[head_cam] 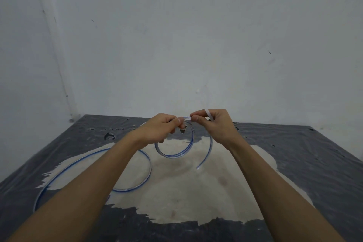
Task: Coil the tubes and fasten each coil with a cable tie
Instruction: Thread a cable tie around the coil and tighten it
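A clear tube with a blue stripe (177, 154) hangs in a small coil above the table. My left hand (162, 126) pinches the top of the coil. My right hand (213, 123) grips the tube just to the right of it, and a white cable tie (208, 113) sticks up between its fingers. The tube's free end (198, 167) curves down on the right. The rest of the tube (137, 187) trails left in a wide loop lying on the table, partly hidden behind my left forearm.
The table (294, 143) is covered with dark plastic sheeting, worn through to a pale patch (186, 192) in the middle. White walls stand close behind it and on the left.
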`<action>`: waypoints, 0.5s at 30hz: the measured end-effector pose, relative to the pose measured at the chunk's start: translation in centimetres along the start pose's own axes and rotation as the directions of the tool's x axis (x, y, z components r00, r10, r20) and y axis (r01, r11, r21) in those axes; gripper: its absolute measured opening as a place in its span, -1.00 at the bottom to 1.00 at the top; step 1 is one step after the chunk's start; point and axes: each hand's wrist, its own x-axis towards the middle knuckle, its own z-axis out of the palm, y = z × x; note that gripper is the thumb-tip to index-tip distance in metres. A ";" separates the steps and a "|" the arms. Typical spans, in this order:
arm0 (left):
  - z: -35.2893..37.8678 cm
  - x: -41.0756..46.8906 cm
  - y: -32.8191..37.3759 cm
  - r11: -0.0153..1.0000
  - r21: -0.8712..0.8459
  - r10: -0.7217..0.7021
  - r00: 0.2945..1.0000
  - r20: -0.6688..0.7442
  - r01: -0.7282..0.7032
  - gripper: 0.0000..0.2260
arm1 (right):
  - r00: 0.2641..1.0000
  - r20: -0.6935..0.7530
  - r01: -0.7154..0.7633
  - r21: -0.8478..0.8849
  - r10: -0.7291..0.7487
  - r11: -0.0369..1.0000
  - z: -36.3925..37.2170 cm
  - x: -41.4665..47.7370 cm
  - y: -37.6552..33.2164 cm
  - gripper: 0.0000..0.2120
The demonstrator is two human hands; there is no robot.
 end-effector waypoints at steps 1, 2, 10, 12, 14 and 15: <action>-0.1 0.0 -0.1 1.000 -0.029 0.001 1.000 0.004 -0.001 -0.68 | 1.000 -0.019 0.006 0.012 -0.005 1.000 -0.1 0.0 0.0 -0.92; -0.3 0.0 -0.1 0.998 -0.066 0.000 1.000 0.007 0.000 -0.68 | 0.999 -0.041 0.005 0.033 -0.004 0.999 -0.1 -0.1 -0.1 -0.92; -0.6 0.6 -0.5 0.923 -0.385 -0.031 0.996 -0.083 -0.003 -0.72 | 0.991 -0.039 -0.115 0.227 0.127 0.967 -0.3 -1.5 0.0 -0.91; -0.9 0.8 -0.4 0.846 -0.531 -0.056 0.987 -0.150 -0.033 -0.74 | 0.982 0.018 -0.187 0.235 0.189 0.954 0.1 -2.2 0.0 -0.86; -1.2 0.9 -0.1 0.794 -0.605 -0.079 0.976 -0.202 -0.061 -0.75 | 0.962 0.085 -0.272 0.259 0.259 0.927 0.8 -2.7 0.4 -0.80; -1.2 0.9 0.0 0.781 -0.620 -0.086 0.972 -0.219 -0.071 -0.75 | 0.952 0.117 -0.305 0.296 0.282 0.905 1.1 -2.8 0.6 -0.78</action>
